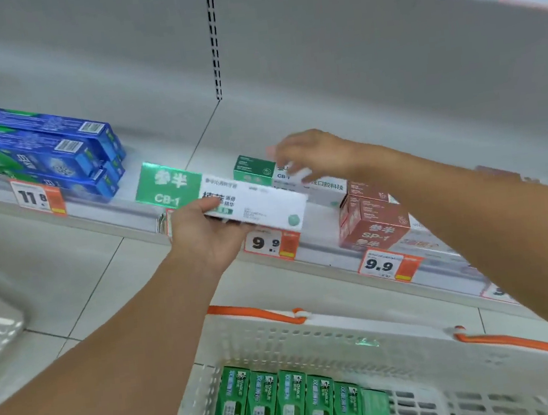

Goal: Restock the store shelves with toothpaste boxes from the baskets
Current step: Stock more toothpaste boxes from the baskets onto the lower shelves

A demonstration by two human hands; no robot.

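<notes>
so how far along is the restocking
Partly done: blue boxes, red boxes and one green-and-white box sit on the shelf. In hand: left hand grips another CB-1 box; right hand touches the shelved one. Left: green boxes in the basket.

Both bare forearms are extended forward and upward from the lower edge of the view. The left hand (206,231) is turned palm up, its thumb laid over the near edge of a green-and-white box (230,197) and its fingers curled beneath, so a firm grip is kept. The right hand (311,154) is reached further forward, palm down, fingers bent loosely; whether anything is pinched cannot be told through blur.
</notes>
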